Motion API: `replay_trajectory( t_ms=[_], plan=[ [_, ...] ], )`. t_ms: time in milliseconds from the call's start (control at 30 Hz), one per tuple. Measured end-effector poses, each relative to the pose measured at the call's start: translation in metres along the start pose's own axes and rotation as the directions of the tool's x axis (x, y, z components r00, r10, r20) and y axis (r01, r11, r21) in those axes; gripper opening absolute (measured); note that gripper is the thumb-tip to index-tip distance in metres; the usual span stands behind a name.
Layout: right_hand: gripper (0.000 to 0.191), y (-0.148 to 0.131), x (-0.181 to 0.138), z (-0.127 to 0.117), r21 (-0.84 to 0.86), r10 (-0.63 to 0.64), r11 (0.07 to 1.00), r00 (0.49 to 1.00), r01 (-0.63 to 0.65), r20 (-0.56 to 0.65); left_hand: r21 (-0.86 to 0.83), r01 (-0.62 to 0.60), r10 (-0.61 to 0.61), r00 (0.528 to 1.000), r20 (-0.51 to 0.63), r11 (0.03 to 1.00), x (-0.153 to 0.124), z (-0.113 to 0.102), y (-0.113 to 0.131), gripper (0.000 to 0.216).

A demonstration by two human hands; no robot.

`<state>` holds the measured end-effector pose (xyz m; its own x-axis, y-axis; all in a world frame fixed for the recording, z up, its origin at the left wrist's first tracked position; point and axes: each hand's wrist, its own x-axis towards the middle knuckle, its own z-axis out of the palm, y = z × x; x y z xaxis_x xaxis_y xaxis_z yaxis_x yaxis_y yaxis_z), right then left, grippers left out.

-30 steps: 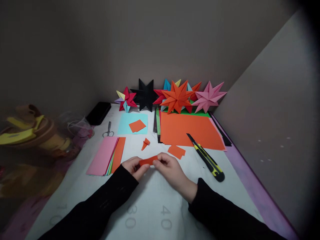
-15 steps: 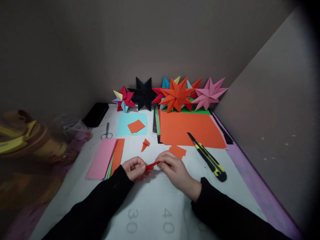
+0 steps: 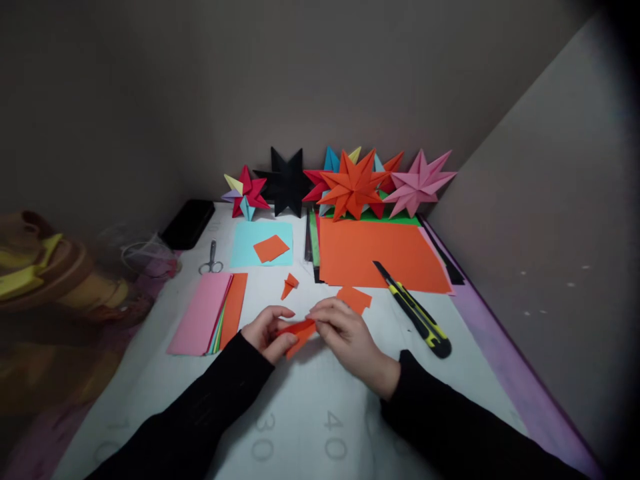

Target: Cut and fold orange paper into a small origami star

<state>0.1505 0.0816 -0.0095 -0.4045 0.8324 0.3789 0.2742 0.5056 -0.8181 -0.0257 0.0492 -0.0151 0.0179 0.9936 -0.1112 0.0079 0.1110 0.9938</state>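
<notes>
A folded orange piece of paper [image 3: 300,335] is held between both hands above the white mat. My left hand [image 3: 270,333] has its thumb and fingers closed on the paper's left part. With a pinch, my right hand [image 3: 345,337] grips the right end. Just beyond the hands lies a small folded orange piece [image 3: 289,286]. Another orange paper piece [image 3: 357,299] sits behind my right hand, partly covered by it. Farther off, a small orange sheet [image 3: 271,249] rests on a light blue sheet [image 3: 240,243].
A utility knife [image 3: 417,317] lies at the right, its blade over a stack of orange sheets [image 3: 375,250]. Small scissors [image 3: 211,261], pink paper strips [image 3: 203,313] and a black phone [image 3: 188,225] are at the left. Folded paper stars, one orange [image 3: 354,187], line the wall.
The orange paper has turned from a thin edge-on strip to showing a broader, partly opened face. My left thumb has shifted lower along it. The view has tilted slightly.
</notes>
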Motion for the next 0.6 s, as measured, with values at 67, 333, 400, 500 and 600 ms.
replay_trajectory(
  t_ms=[67, 333, 400, 500, 600],
  plan=[
    [0.035, -0.004, -0.003, 0.001, -0.126, -0.084, 0.989, 0.995, 0.077, -0.046, 0.14, 0.003, 0.007, 0.997, -0.076, 0.99, 0.0, -0.001, -0.001, 0.034],
    [0.028, -0.013, -0.013, 0.01, -0.593, -0.445, 0.693, 0.89, 0.41, 0.095, 0.048, 0.152, -0.145, 0.982, -0.121, 0.987, -0.002, 0.003, 0.012, 0.036],
    [0.023, -0.01, -0.011, 0.009, -0.622, -0.425, 0.668, 0.896, 0.407, 0.13, 0.007, 0.2, -0.199, 0.975, -0.098, 0.98, 0.0, 0.001, 0.012, 0.037],
    [0.018, -0.003, -0.005, 0.005, -0.601, -0.357, 0.686, 0.909, 0.411, 0.214, 0.024, 0.223, -0.219, 0.971, -0.094, 0.975, 0.003, -0.006, 0.01, 0.036],
    [0.02, 0.001, -0.002, 0.004, -0.558, -0.33, 0.726, 0.916, 0.402, 0.23, 0.065, 0.199, -0.19, 0.973, -0.129, 0.978, 0.005, -0.01, 0.006, 0.034]
  ],
)
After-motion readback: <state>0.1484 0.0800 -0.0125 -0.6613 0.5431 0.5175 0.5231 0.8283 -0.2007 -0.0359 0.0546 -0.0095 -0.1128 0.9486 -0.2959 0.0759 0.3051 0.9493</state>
